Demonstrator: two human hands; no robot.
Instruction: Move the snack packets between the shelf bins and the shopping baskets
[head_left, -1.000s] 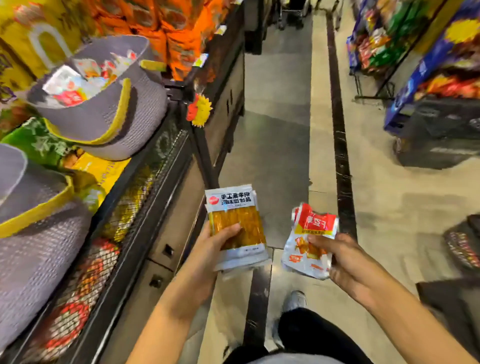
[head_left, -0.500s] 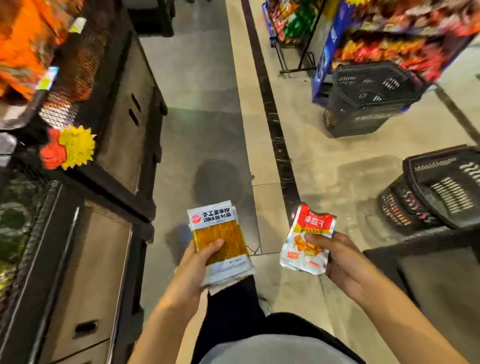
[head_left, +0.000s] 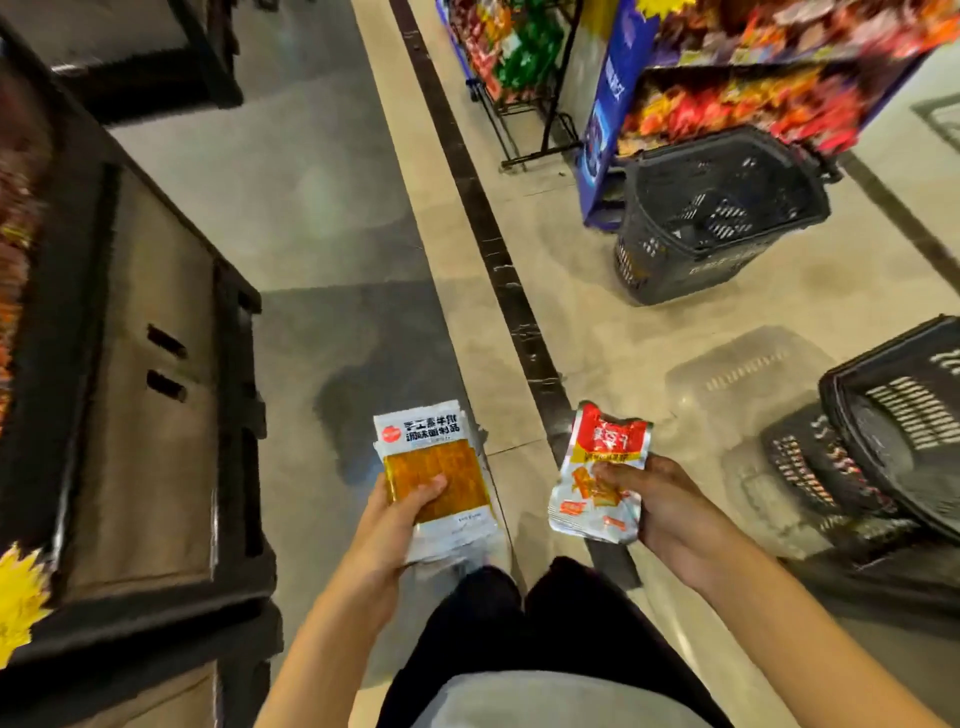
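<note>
Mid-task, by judgement: left hand (head_left: 395, 525), fingers curled round a stack of orange packets (head_left: 436, 467); right hand (head_left: 670, 514) pinching one red packet (head_left: 602, 462); both held over the floor, not yet in the black baskets (head_left: 836, 395) at right.

Dim overhead light, blurred warped edges

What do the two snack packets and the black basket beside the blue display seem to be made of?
Orange packet: glossy plastic film, it reflects light.
Red packet: crinkled silvery film, perhaps foil-lined.
Black basket: probably rigid moulded plastic, with slotted walls.
</note>
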